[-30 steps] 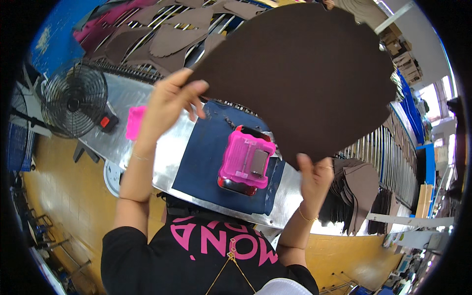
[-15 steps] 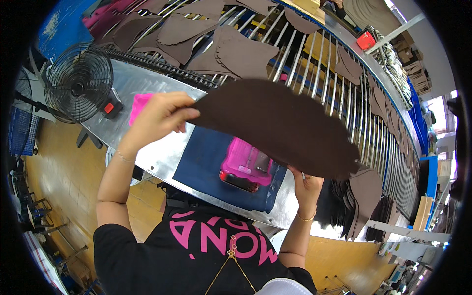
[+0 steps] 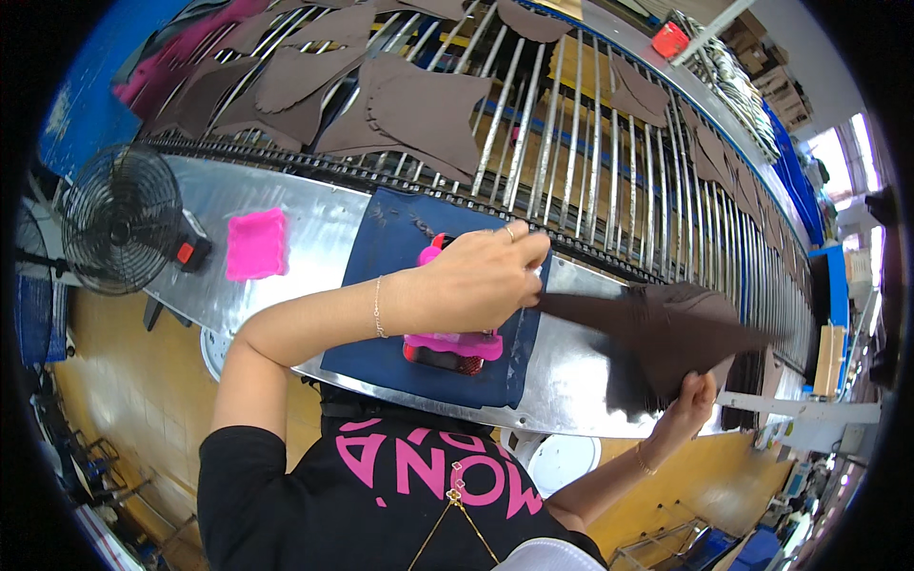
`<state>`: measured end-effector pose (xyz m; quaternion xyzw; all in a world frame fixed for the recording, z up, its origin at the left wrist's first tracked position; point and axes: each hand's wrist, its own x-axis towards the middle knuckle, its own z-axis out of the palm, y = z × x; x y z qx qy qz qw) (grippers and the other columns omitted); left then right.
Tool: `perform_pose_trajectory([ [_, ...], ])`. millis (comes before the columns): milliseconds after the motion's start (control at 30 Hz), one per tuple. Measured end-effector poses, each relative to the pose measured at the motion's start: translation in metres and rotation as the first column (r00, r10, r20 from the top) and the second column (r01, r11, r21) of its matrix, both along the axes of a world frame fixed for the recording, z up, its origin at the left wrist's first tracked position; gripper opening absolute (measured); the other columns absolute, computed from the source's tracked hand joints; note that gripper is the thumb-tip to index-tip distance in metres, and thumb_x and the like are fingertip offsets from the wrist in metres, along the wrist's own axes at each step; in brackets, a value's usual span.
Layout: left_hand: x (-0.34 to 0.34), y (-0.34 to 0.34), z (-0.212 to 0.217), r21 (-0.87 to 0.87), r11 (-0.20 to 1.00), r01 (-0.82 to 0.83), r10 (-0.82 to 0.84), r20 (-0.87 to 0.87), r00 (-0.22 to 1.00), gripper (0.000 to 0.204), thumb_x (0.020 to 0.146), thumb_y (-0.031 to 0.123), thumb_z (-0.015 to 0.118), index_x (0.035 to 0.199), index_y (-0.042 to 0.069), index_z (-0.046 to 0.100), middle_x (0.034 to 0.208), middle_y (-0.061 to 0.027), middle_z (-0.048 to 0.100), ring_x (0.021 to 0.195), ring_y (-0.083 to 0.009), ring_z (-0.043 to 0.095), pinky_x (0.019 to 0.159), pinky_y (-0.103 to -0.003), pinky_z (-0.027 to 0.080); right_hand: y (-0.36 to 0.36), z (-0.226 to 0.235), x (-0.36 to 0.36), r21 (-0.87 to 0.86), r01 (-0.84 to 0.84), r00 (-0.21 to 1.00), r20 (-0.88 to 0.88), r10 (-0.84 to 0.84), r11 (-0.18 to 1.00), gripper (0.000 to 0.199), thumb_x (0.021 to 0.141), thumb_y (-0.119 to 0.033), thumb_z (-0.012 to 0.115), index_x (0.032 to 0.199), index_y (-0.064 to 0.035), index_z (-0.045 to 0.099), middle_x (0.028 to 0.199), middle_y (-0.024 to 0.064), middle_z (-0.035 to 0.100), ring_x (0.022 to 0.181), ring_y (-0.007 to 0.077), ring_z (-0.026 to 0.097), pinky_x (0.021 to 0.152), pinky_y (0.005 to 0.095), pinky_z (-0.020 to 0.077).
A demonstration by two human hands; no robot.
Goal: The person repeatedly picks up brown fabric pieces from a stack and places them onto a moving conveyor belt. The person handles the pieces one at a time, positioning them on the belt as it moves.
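A dark brown, flat leather-like piece (image 3: pixel 614 322), blurred by motion, stretches between my hands at the right of the bench. My left hand (image 3: pixel 490 276) is closed on its left tip, above a pink scalloped tray (image 3: pixel 455 346). Much of that tray is hidden by the hand and forearm; a red-and-black object (image 3: pixel 443 361) shows under its near edge. Both lie on a dark blue mat (image 3: pixel 381 366). My right hand (image 3: pixel 693 395) grips the piece's near edge, beside a stack of similar pieces (image 3: pixel 738 419) hanging over the bench edge.
Beyond the metal bench (image 3: pixel 319 205), a rack of metal rods (image 3: pixel 571 162) carries several brown cut pieces (image 3: pixel 409 114). At left are a black wire fan (image 3: pixel 122 224) and a pink scalloped square (image 3: pixel 257 245). A white round stool (image 3: pixel 564 464) stands below the bench.
Both hands have carried the dark brown piece rightward and down from above the mat toward the stack. My left hand has crossed over the pink tray, and the view has shifted slightly.
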<state>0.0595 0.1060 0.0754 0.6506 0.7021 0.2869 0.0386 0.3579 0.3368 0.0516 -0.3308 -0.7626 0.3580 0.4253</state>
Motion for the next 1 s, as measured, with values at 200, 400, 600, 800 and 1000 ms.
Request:
perform_pose_trajectory([
  [200, -0.04, -0.015, 0.035, 0.376, 0.839, -0.394, 0.377, 0.121, 0.918, 0.04, 0.079, 0.024, 0.071, 0.113, 0.007, 0.061, 0.11, -0.0116, 0.051, 0.102, -0.0299, 0.047, 0.091, -0.038, 0.038, 0.038, -0.002, -0.113, -0.054, 0.011, 0.999, -0.036, -0.013, 0.998, 0.03, 0.09, -0.012, 0.061, 0.114, 0.0064, 0.059, 0.101, 0.0096, 0.066, 0.088, 0.0131, 0.059, 0.079, 0.0262, 0.0467],
  [400, -0.055, -0.065, 0.033, 0.306, 0.639, -0.706, 0.647, 0.284, 0.708, 0.036, 0.082, 0.021, 0.069, 0.116, 0.011, 0.061, 0.117, -0.0057, 0.05, 0.108, -0.0213, 0.045, 0.087, -0.032, 0.037, 0.125, -0.109, -0.224, -0.214, -0.145, 0.974, 0.14, 0.178, 0.966, 0.031, 0.086, -0.016, 0.064, 0.111, 0.0028, 0.063, 0.097, 0.0134, 0.069, 0.087, 0.016, 0.065, 0.079, 0.0285, 0.0487],
  [600, -0.06, -0.09, 0.001, 0.234, 0.598, -0.767, 0.698, 0.318, 0.641, 0.042, 0.085, 0.023, 0.067, 0.124, 0.015, 0.055, 0.119, -0.0039, 0.047, 0.108, -0.0184, 0.044, 0.083, -0.028, 0.036, 0.15, -0.137, -0.233, -0.088, -0.046, 0.892, 0.444, 0.08, 0.995, 0.042, 0.078, -0.022, 0.072, 0.115, -0.0031, 0.062, 0.105, 0.0153, 0.067, 0.093, 0.0241, 0.065, 0.081, 0.0345, 0.0503],
  [800, -0.057, -0.081, -0.011, 0.223, 0.626, -0.747, 0.671, 0.335, 0.662, 0.045, 0.086, 0.023, 0.066, 0.128, 0.015, 0.053, 0.122, -0.0027, 0.045, 0.099, -0.0149, 0.043, 0.08, -0.026, 0.036, 0.084, -0.011, -0.157, 0.416, -0.09, 0.988, 0.154, 0.027, 0.905, 0.036, 0.082, -0.022, 0.069, 0.115, -0.0094, 0.062, 0.12, 0.0102, 0.056, 0.104, 0.0274, 0.057, 0.089, 0.0369, 0.0456],
  [1000, -0.059, -0.061, -0.023, 0.201, 0.678, -0.707, 0.609, 0.384, 0.694, 0.046, 0.087, 0.024, 0.065, 0.13, 0.015, 0.051, 0.122, -0.0034, 0.046, 0.099, -0.0152, 0.043, 0.081, -0.027, 0.037, 0.139, -0.019, 0.05, 0.539, 0.545, 0.363, 0.539, -0.76, 0.642, 0.043, 0.084, -0.038, 0.064, 0.109, -0.0028, 0.064, 0.115, 0.0197, 0.059, 0.106, 0.0339, 0.056, 0.088, 0.0438, 0.0452],
])
